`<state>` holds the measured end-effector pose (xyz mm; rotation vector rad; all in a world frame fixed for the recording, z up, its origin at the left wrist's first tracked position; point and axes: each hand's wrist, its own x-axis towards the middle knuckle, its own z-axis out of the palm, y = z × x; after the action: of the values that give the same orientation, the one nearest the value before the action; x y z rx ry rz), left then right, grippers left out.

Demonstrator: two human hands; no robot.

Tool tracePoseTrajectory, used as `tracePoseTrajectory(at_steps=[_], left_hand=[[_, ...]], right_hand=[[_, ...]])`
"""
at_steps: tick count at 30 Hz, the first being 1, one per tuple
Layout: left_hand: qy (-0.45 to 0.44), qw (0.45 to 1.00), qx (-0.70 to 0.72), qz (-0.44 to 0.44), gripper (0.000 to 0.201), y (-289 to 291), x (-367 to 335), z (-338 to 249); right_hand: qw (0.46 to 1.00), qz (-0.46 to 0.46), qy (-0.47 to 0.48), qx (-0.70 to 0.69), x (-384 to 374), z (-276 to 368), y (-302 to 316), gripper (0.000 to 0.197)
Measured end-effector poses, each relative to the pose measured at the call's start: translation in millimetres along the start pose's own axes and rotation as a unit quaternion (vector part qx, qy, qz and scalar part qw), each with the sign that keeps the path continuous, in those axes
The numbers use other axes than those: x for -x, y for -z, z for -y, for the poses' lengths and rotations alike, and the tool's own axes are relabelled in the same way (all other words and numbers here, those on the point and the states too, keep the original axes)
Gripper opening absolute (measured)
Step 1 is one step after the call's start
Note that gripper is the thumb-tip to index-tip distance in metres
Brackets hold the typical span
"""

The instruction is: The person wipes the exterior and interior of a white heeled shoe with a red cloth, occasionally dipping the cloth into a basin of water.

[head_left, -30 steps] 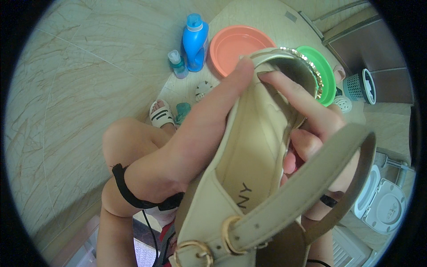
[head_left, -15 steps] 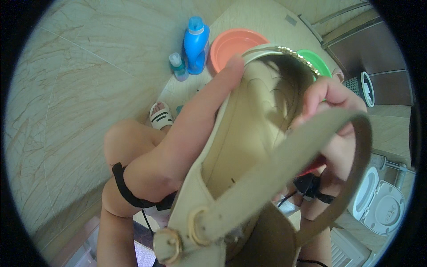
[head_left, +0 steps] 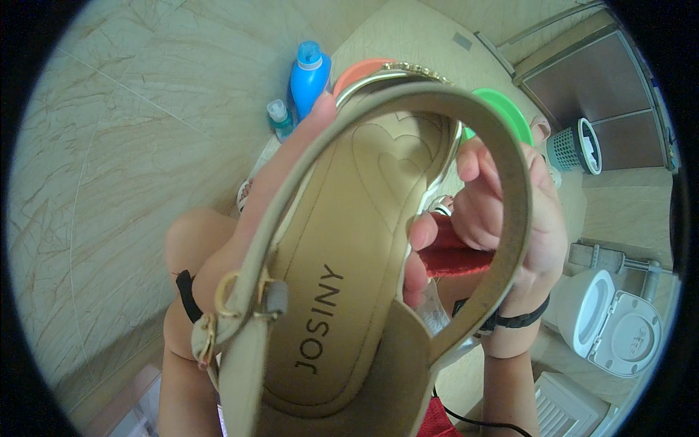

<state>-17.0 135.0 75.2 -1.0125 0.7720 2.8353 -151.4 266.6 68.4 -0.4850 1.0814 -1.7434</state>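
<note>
A beige sandal (head_left: 349, 240) with a gold insole, stitched hearts and a metallic chain trim across its far end fills the middle. My left hand (head_left: 313, 138) is closed round it, thumb along the left side, fingertips showing past the right edge. The ankle strap (head_left: 513, 218) arches over the shoe, with a gold buckle (head_left: 227, 291) at the lower left. Beside the sandal's right edge, my right hand (head_left: 510, 204) has its fingers curled, seen partly through the strap loop. A red cloth (head_left: 455, 251) hangs beneath those fingers; the grip itself is partly hidden.
Against the left wall stand a blue bottle (head_left: 309, 76) and a small teal bottle (head_left: 279, 118). Beyond the sandal are an orange basin (head_left: 357, 71) and a green basin (head_left: 510, 113). On the right are a waste basket (head_left: 575, 148), a toilet (head_left: 582, 313) and a white slatted stool (head_left: 571, 404).
The sandal has turned more upright and shifted left, showing more of its insole. Its strap has swung left across the far end. My right hand has moved left and slightly down with the red cloth.
</note>
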Motion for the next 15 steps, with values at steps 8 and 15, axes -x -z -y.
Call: tracePoseTrajectory(at_steps=[8, 15], left_hand=[[0.079, 0.978, 0.088, 0.174, 0.064, 8.1, -15.9, -7.5], [0.108, 0.966, 0.087, 0.219, 0.066, 14.0, -20.8, -9.4]], right_hand=[[1.0, -0.006, -0.016, 0.013, 1.1, 2.6, -1.6, 0.023], [0.998, -0.008, 0.049, 0.038, 1.3, -0.2, -6.6, 0.019]])
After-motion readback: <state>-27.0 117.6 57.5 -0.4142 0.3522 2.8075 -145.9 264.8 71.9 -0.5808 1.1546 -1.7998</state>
